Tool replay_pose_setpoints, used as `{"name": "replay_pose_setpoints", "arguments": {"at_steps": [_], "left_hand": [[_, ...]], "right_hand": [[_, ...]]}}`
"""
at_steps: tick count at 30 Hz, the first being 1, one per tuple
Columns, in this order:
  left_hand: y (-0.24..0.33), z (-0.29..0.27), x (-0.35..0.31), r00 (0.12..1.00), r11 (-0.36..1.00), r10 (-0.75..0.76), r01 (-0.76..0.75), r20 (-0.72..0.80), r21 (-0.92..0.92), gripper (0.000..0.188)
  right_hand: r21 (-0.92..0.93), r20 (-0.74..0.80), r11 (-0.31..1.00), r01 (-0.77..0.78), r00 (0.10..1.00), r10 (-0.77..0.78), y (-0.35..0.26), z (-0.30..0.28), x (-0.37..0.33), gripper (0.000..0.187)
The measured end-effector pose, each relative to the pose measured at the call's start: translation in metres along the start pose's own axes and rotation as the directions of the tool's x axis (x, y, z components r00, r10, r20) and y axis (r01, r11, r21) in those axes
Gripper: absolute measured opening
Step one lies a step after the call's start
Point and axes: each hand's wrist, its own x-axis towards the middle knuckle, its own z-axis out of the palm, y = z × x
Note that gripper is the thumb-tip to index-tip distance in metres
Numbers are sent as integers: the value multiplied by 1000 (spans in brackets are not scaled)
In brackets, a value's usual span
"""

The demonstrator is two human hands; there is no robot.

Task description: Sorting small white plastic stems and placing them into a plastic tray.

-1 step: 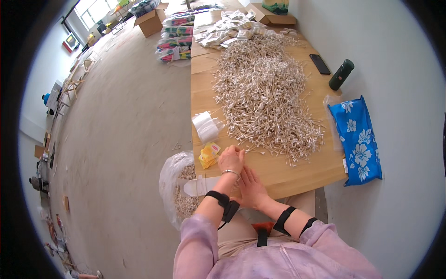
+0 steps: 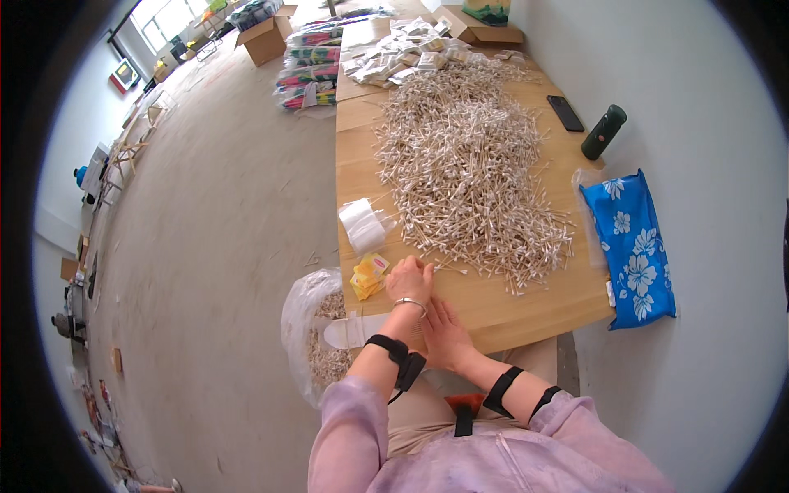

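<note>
Curling its fingers at the lower centre of the frame, your left hand (image 2: 409,279) sits just above your flatter right hand (image 2: 448,335); whether either grips anything cannot be told. Glossy yellow cards (image 2: 369,276) and filmy white plastic (image 2: 362,225) lie to their left, probably for easy reach. Thin, fluffy-tipped cotton swabs (image 2: 468,164) heap loosely across the upper centre of the smooth wooden table (image 2: 493,320), likely spread for picking.
</note>
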Motion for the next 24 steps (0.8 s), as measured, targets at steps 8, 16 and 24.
{"name": "replay_pose_setpoints", "arguments": {"at_steps": [8, 16, 24], "left_hand": [[8, -18, 18, 963, 969, -189, 152, 190, 194, 20], [-45, -35, -22, 984, 973, 152, -165, 88, 159, 8], [-47, -38, -43, 917, 890, 369, -396, 150, 228, 3]], "right_hand": [[42, -63, 998, 36, 997, -33, 5, 2, 0, 97], [4, 15, 1000, 26, 1000, -26, 6, 3, 3, 103], [-6, 20, 1000, 4, 1000, -4, 3, 4, 0, 104]]}}
